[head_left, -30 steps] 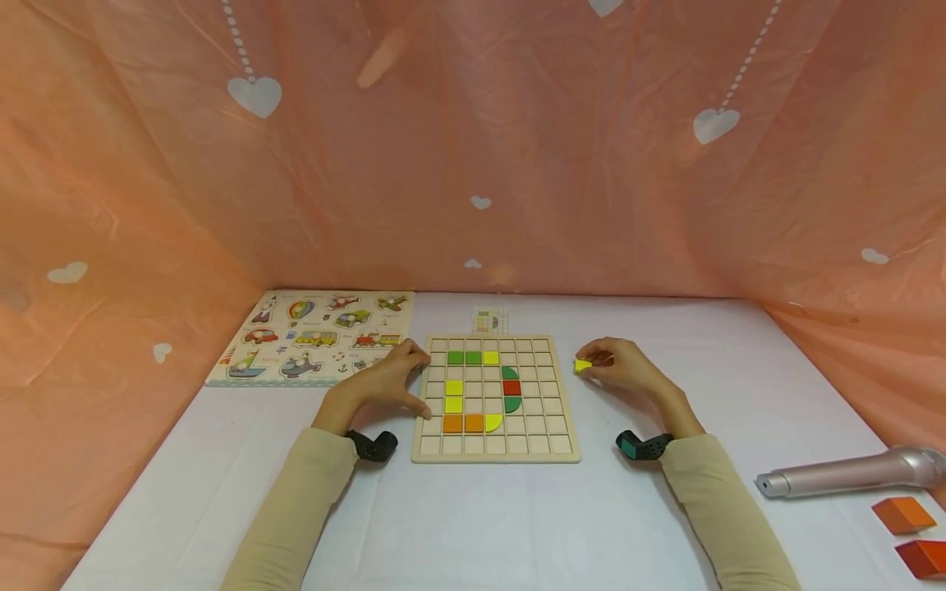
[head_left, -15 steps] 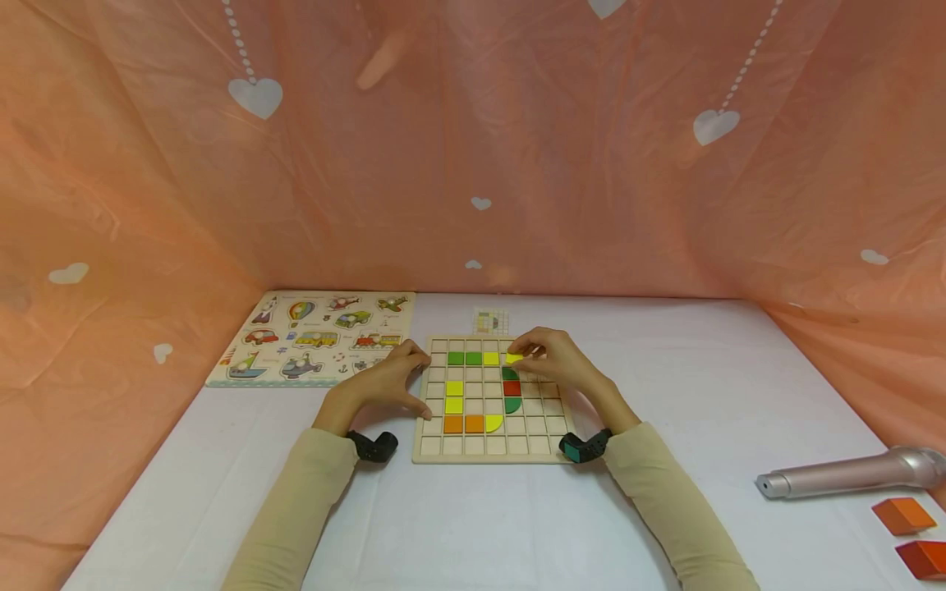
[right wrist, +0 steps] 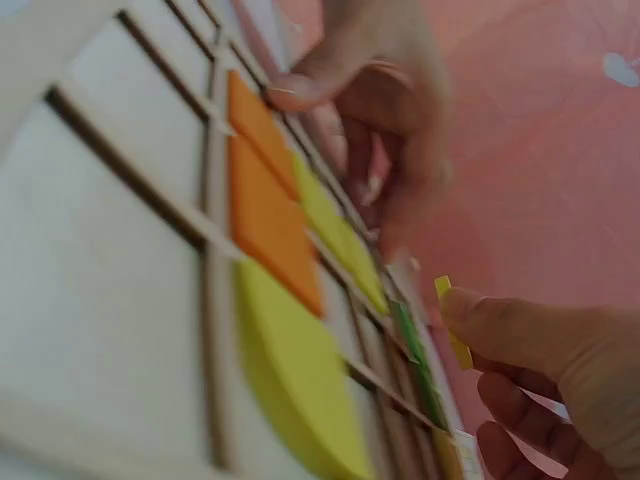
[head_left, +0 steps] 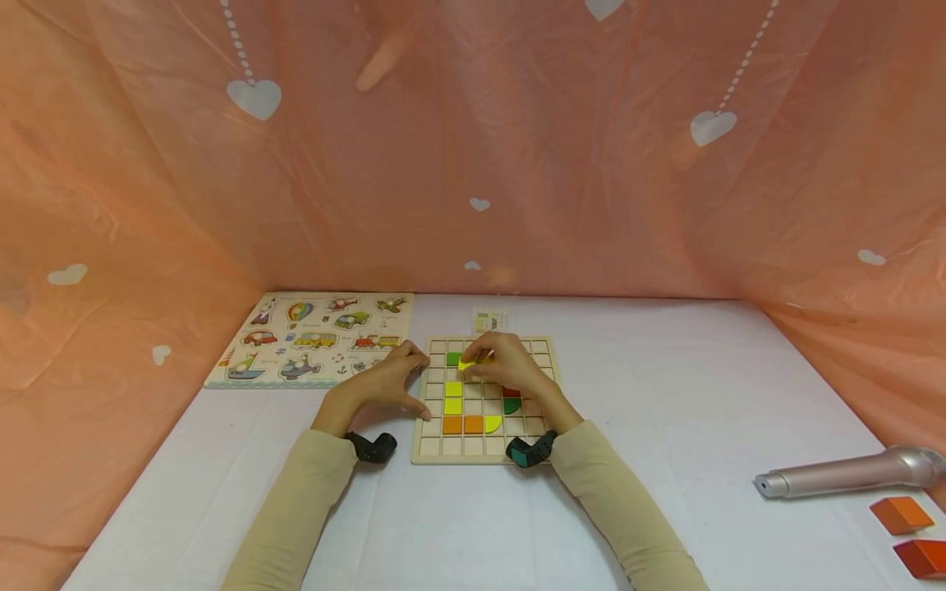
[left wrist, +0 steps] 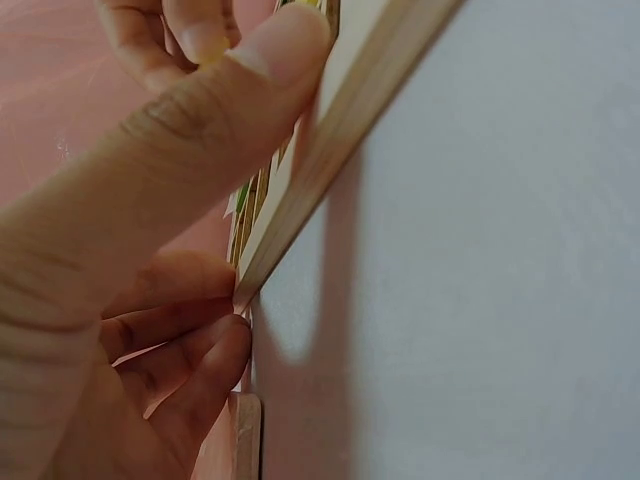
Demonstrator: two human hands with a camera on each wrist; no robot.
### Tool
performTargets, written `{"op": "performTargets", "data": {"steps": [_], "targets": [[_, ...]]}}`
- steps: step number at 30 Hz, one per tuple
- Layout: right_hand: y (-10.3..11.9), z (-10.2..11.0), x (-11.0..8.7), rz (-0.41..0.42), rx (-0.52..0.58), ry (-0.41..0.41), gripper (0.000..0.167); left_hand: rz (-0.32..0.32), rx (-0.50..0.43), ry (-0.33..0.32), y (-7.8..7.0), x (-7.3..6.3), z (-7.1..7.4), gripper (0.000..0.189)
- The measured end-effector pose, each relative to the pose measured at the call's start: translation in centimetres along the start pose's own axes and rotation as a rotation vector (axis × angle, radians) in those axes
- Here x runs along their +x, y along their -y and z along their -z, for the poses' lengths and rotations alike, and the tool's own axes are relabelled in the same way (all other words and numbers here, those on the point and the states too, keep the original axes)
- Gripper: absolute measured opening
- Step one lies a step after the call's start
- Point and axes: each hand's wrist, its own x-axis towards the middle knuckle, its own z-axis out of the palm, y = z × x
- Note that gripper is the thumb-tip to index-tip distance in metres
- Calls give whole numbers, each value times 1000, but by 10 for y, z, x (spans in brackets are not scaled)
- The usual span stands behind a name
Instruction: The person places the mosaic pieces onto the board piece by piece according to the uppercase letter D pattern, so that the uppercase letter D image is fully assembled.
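Note:
A wooden grid board (head_left: 535, 425) lies on the white table. My left hand (head_left: 384, 382) is spread along its left side, thumb and fingertips touching the edge; the left wrist view shows the thumb (left wrist: 230, 90) over the rim. Thumb and fingers of my right hand (head_left: 506, 361) pinch a yellow tile (head_left: 464, 364) over the upper left of the grid, close to a green square tile (head_left: 453, 359). Two yellow squares (head_left: 453, 398), orange squares (head_left: 462, 425), a yellow rounded tile (head_left: 492, 424) and a green rounded tile (head_left: 512, 405) sit in cells. My right hand hides part of the upper rows.
Behind the board lies a small pattern card (head_left: 490, 318). A vehicle picture puzzle (head_left: 318, 341) is at the back left. On the far right are a silver microphone-like object (head_left: 842, 474), an orange block (head_left: 902, 515) and a red block (head_left: 921, 558). Pink cloth (head_left: 591, 205) surrounds the table.
My right hand has carried the yellow tile leftward from beside the board, across its upper right, to the upper left cells. My left hand has stayed at the board's edge.

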Motion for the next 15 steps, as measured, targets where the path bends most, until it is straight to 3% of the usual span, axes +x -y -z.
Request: {"op": "performTargets", "data": {"steps": [15], "targets": [[-3,-25,10,61,-32,22,5,0,6,-1,-1,-2,0,92]]}}
